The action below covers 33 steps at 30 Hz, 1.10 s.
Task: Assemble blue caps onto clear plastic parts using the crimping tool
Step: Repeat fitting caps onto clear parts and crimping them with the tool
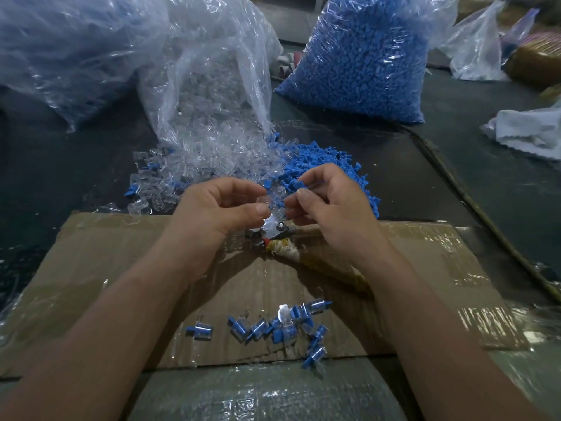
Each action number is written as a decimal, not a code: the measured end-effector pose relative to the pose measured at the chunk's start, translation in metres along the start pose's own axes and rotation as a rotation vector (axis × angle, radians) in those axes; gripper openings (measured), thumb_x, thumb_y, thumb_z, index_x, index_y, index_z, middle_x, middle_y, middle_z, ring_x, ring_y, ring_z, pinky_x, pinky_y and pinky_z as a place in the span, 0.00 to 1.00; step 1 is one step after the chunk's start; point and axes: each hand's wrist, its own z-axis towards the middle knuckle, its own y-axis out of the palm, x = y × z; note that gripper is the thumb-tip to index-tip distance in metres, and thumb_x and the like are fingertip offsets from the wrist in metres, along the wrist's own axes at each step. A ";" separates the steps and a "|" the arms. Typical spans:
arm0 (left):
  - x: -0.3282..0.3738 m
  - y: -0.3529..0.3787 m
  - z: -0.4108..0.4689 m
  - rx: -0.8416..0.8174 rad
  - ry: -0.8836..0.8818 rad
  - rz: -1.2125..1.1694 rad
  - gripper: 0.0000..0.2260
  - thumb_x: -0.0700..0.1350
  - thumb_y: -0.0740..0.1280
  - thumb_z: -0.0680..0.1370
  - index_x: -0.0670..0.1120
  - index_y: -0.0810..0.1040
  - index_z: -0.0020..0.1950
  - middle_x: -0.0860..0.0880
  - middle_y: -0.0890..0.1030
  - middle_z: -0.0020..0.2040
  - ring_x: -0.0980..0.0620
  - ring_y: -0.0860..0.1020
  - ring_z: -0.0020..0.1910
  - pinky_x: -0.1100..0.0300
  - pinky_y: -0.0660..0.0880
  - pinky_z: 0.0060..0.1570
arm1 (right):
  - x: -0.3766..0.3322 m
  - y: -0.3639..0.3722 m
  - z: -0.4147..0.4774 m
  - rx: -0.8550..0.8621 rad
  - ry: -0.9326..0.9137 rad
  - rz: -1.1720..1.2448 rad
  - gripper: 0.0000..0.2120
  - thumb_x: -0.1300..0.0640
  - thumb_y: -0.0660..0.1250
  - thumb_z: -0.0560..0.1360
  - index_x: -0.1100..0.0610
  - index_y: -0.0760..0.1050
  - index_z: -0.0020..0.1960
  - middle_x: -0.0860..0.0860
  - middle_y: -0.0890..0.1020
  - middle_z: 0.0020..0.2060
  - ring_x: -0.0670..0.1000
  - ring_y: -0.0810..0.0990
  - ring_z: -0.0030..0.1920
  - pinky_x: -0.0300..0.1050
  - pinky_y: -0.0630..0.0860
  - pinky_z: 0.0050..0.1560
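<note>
Nothing readable here, honestly: no labels, brand names or numbers on the plastic bags (212,71), the taped cardboard (409,253) or any of the little blue and clear parts (258,328).

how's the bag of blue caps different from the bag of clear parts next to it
The bag of blue caps stands upright and packed tight; the bag of clear parts slumps, loose and crinkled. Nothing spills from the blue bag, while the clear one's mouth is open and parts pour onto the table. Contents are opaque blue versus see-through. Both are transparent plastic bags.
</note>
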 end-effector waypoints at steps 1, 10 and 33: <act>0.000 0.000 0.000 -0.006 -0.004 -0.016 0.11 0.42 0.70 0.58 0.45 0.80 0.41 0.48 0.83 0.36 0.51 0.82 0.38 0.62 0.80 0.41 | 0.000 0.000 -0.001 -0.002 -0.028 -0.052 0.10 0.61 0.63 0.76 0.47 0.68 0.42 0.48 0.81 0.39 0.44 0.81 0.40 0.39 0.77 0.43; 0.002 0.002 0.000 -0.016 -0.028 -0.138 0.11 0.39 0.68 0.61 0.42 0.79 0.42 0.48 0.83 0.35 0.54 0.82 0.36 0.66 0.78 0.37 | -0.007 0.002 -0.006 0.092 -0.221 -0.174 0.15 0.64 0.63 0.75 0.43 0.73 0.46 0.41 0.73 0.38 0.37 0.73 0.37 0.30 0.71 0.41; 0.003 0.002 0.000 -0.008 -0.025 -0.160 0.13 0.39 0.70 0.58 0.41 0.78 0.43 0.48 0.83 0.34 0.55 0.81 0.33 0.68 0.77 0.34 | -0.014 0.006 -0.013 -0.009 -0.172 -0.017 0.10 0.64 0.73 0.67 0.49 0.79 0.38 0.43 0.82 0.32 0.42 0.81 0.34 0.35 0.77 0.39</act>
